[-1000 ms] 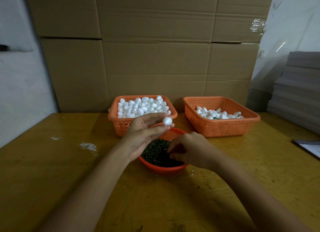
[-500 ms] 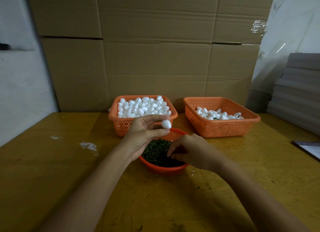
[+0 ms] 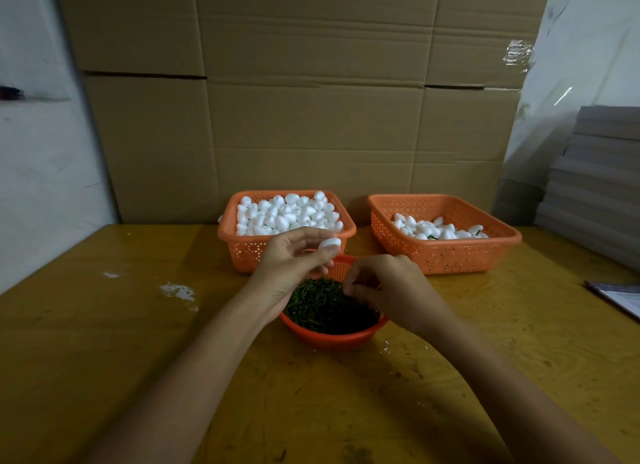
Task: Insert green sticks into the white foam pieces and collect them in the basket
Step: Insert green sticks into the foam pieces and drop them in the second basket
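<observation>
Over the middle of the bench (image 3: 104, 342), above the round red bowl (image 3: 332, 339) of green sticks (image 3: 317, 306), the left grip (image 3: 287, 269) is pinching one white foam piece (image 3: 329, 244) between thumb and fingertips, holding it clear of the bowl. The right grip (image 3: 389, 287) is hovering with its fingers curled and bunched over the sticks. I cannot tell whether it is pinching one, since the fingertips are hiding it.

Along the far edge, the left basket (image 3: 249, 252) is sitting heaped with plain foam, just behind the bowl. The right basket (image 3: 450, 259), further along that edge, is carrying a thin layer of pieces with a little green showing.

Several things are looking risky. The sticks are lying tangled, so a pull may be dragging up extras that scatter onto the bench. Foam this light is probably crushing or popping free under a hard pinch. A stick going in off-centre is likely splitting the side.
</observation>
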